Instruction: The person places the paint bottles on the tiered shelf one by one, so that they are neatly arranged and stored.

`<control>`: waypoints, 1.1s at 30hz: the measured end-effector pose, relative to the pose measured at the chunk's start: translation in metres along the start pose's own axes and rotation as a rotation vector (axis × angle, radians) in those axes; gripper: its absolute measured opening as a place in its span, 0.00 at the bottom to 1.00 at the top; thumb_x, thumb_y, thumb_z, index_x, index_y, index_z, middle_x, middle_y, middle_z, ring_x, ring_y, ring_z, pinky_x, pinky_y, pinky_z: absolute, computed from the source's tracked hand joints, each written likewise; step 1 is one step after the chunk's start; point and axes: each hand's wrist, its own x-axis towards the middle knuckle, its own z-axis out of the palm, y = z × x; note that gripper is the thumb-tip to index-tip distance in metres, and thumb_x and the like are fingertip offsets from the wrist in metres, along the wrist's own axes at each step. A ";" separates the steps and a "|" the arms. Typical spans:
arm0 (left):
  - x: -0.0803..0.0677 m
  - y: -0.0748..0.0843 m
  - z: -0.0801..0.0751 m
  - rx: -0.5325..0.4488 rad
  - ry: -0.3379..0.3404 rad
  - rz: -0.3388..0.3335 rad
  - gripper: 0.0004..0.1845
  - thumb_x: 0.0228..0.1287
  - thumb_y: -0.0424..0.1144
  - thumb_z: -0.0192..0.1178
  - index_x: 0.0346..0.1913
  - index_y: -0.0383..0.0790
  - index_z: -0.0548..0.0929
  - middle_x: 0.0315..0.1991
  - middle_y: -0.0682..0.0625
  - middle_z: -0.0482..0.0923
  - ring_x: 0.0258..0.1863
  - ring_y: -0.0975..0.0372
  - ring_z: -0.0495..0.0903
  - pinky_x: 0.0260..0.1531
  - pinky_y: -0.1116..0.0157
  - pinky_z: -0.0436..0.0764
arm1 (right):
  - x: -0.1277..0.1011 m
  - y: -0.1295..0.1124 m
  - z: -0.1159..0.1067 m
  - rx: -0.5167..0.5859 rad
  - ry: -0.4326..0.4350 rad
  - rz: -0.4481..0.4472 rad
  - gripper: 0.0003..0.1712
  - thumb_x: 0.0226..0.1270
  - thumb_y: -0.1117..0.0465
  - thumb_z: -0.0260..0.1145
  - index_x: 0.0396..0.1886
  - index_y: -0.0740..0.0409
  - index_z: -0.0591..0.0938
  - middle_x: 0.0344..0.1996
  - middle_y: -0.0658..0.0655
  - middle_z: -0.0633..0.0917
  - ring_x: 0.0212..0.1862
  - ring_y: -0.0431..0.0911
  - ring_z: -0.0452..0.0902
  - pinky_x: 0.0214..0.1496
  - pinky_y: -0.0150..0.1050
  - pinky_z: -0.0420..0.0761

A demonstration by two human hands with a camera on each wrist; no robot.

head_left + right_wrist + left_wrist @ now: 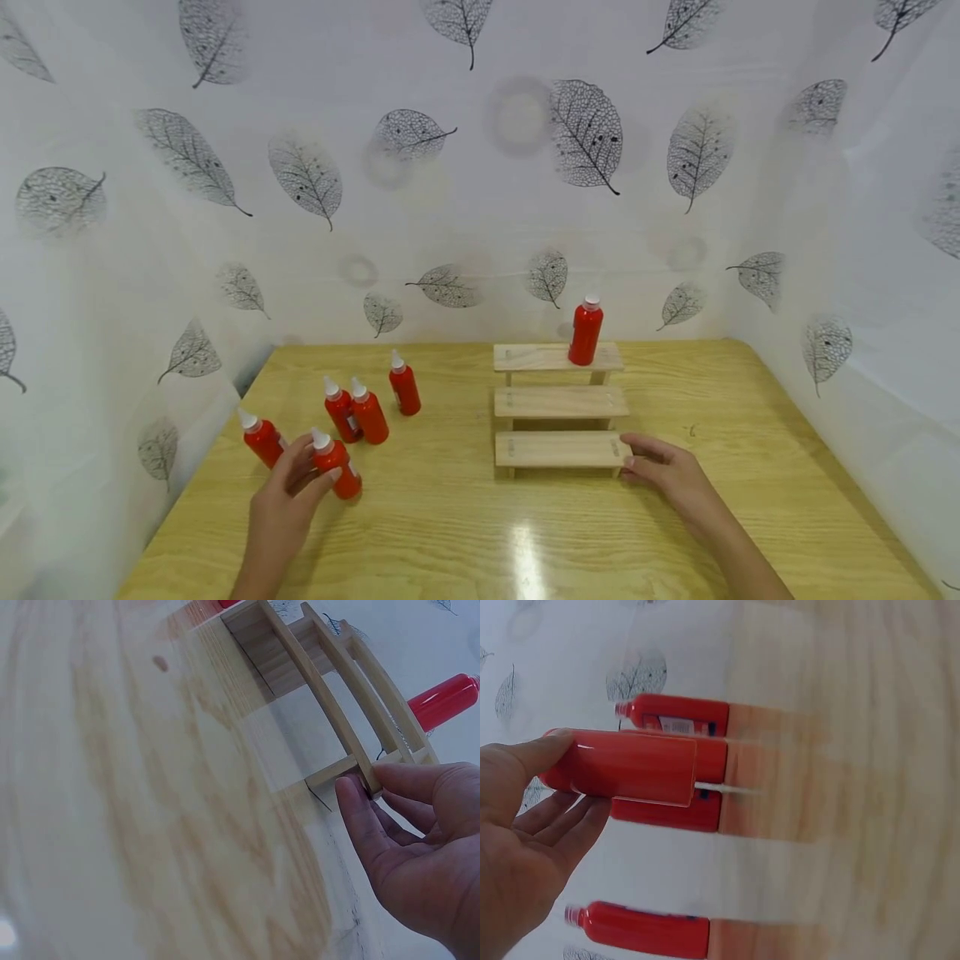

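Observation:
My left hand (311, 471) grips a red squeeze bottle (335, 463) with a white tip, tilted, just above the wooden table (450, 533) at the front left. In the left wrist view my thumb lies on the bottle (630, 774) and my fingers curl under it. My right hand (633, 454) pinches the right end of the lowest step of a three-tier wooden rack (558, 402). The right wrist view shows thumb and forefinger on that step's end (367, 776). One red bottle (586, 332) stands on the rack's top step.
Several more red bottles stand at the table's left: one at the far left (261, 437), a touching pair (356, 411), and one behind them (405, 385). Leaf-patterned white sheets (480, 167) wall the table on three sides.

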 end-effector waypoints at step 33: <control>0.031 0.111 0.097 -0.245 -0.235 0.578 0.31 0.64 0.41 0.70 0.69 0.51 0.74 0.59 0.48 0.81 0.55 0.55 0.83 0.57 0.59 0.83 | 0.002 0.003 -0.002 -0.025 0.003 -0.001 0.36 0.71 0.57 0.67 0.74 0.66 0.67 0.66 0.68 0.73 0.52 0.49 0.85 0.56 0.37 0.85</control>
